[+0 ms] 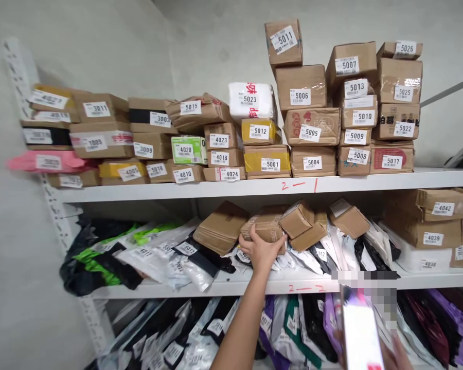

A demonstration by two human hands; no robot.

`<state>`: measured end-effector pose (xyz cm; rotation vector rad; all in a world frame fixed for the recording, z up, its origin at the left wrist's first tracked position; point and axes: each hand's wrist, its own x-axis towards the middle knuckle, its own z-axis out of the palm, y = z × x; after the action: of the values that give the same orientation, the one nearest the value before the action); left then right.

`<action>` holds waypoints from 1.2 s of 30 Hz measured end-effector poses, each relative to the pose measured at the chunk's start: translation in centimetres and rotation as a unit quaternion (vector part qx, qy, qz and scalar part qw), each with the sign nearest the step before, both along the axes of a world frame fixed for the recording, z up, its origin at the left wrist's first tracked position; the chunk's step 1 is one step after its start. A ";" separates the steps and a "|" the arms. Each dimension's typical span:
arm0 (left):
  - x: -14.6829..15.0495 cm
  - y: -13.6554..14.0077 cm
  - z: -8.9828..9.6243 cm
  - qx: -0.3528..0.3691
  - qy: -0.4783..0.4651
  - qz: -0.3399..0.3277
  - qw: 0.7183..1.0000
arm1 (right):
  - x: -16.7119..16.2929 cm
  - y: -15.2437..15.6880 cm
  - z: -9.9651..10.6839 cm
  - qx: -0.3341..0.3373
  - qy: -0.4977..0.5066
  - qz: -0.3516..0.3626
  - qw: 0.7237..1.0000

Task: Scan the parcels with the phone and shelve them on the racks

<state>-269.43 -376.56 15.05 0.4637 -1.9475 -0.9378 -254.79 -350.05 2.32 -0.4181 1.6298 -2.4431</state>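
My left hand [260, 249] reaches up to the middle shelf and grips a small cardboard box [268, 221], fingers on its left side and thumb at its right end. Labelled plastic mailing bags [243, 257] lie just under that box. Another cardboard box [221, 226] leans to its left, and a smaller carton [296, 218] rests against its right side. At the lower right, my right hand [399, 354] is closed around a smartphone [360, 334] with a bright, washed-out screen. Part of the right hand is hidden by the phone and cut off by the frame.
The upper white shelf [254, 186] carries stacked, number-labelled cartons, among them a tall stack [301, 87]. Larger boxes [442, 226] stand at the middle shelf's right end. Soft mailing bags [289, 324] crowd the lower shelf. A white perforated post [57, 226] borders the left side.
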 end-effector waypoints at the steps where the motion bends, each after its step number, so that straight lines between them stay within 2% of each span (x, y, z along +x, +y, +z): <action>1: 0.2 -0.4 -0.2 -0.015 -0.009 -0.001 1.000 | -1.1 -1.3 1.2 -0.017 0.001 0.016 1.000; 2: 0.3 -0.8 -0.4 -0.049 -0.015 -0.005 0.999 | -2.2 -2.8 2.6 -0.034 0.003 0.033 0.999; 4: 0.5 -1.9 -1.1 -0.175 -0.015 -0.022 0.984 | -4.8 -5.9 5.7 -0.104 0.010 0.100 0.990; 5: 0.4 -2.5 -1.4 -0.254 -0.007 -0.033 0.967 | -6.2 -7.4 7.3 -0.157 0.027 0.106 0.981; 7: 0.0 -3.9 -2.0 -0.394 0.024 -0.061 0.917 | -8.7 -10.0 10.3 -0.199 0.053 0.090 0.974; 9: -0.7 -5.4 -2.0 -0.470 0.063 -0.086 0.876 | -10.8 -11.6 12.5 -0.230 0.070 0.064 0.969; 11: -1.3 -6.7 -1.7 -0.493 0.105 -0.100 0.858 | -12.3 -12.3 13.8 -0.254 0.076 0.038 0.963; 15: -0.9 -8.1 -1.2 -0.466 0.215 -0.080 0.855 | -13.7 -11.9 15.2 -0.280 0.065 0.004 0.958; 19: 1.0 -8.4 -2.0 -0.394 0.280 -0.047 0.874 | -14.0 -11.4 16.2 -0.295 0.049 -0.025 0.954; 23: 2.8 -9.0 -2.5 -0.291 0.319 -0.048 0.901 | -14.2 -11.7 16.6 -0.297 0.031 -0.042 0.954; 27: 5.2 -9.3 -2.5 -0.147 0.352 -0.100 0.919 | -14.5 -12.1 16.4 -0.290 0.012 -0.052 0.956; 30: 8.6 -8.2 -3.3 -0.058 0.359 -0.102 0.926 | -14.8 -12.2 16.4 -0.281 0.003 -0.053 0.958; 33: 12.1 -5.8 -5.1 -0.030 0.378 -0.076 0.922 | -14.7 -12.3 16.7 -0.272 0.009 -0.047 0.961; 36: 14.2 -3.3 -7.3 0.001 0.401 -0.034 0.916 | -14.1 -12.4 16.8 -0.259 0.022 -0.042 0.965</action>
<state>-255.27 -379.90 7.79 -0.0154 -1.2125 -0.9706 -268.92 -362.45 19.10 -0.4815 1.0155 -2.9315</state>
